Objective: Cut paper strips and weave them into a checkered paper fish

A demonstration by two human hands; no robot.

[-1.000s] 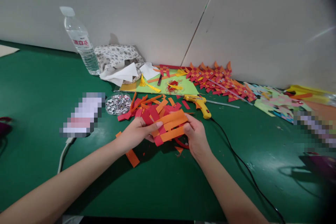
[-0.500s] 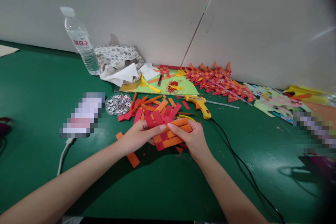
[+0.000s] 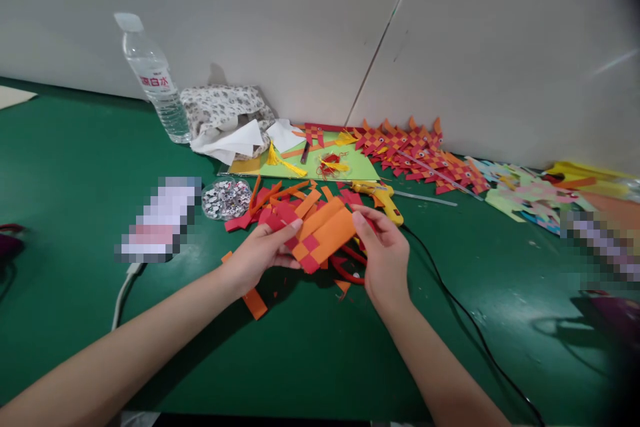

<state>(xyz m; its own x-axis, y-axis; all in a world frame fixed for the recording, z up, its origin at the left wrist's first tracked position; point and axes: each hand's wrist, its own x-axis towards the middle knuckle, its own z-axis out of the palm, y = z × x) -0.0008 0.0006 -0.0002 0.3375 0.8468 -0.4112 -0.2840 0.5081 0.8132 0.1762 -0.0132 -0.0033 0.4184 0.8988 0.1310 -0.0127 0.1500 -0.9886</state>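
Observation:
Between my hands is a woven piece of red and orange paper strips (image 3: 325, 230), tilted up, with a small checkered patch at its lower left and loose orange ends toward the upper right. My left hand (image 3: 267, 250) pinches its left side, thumb on top and fingers beneath. At the right, my right hand (image 3: 385, 247) has its thumb against the orange ends, its other fingers curled behind. Just beyond lies a heap of loose red and orange strips (image 3: 280, 200). One orange strip (image 3: 256, 305) rests by my left wrist.
A yellow glue gun (image 3: 383, 197) with a black cord lies right of the heap. Googly eyes fill a clear container (image 3: 226, 199). Finished woven fish (image 3: 415, 153) pile along the wall. A water bottle (image 3: 157, 83), tissue pack (image 3: 225, 107) and blurred phone (image 3: 160, 220) are left.
My right hand has shifted right and turned, its thumb moving off the middle to the orange ends. The woven piece has tilted, its right side higher. My left hand stays on the left side.

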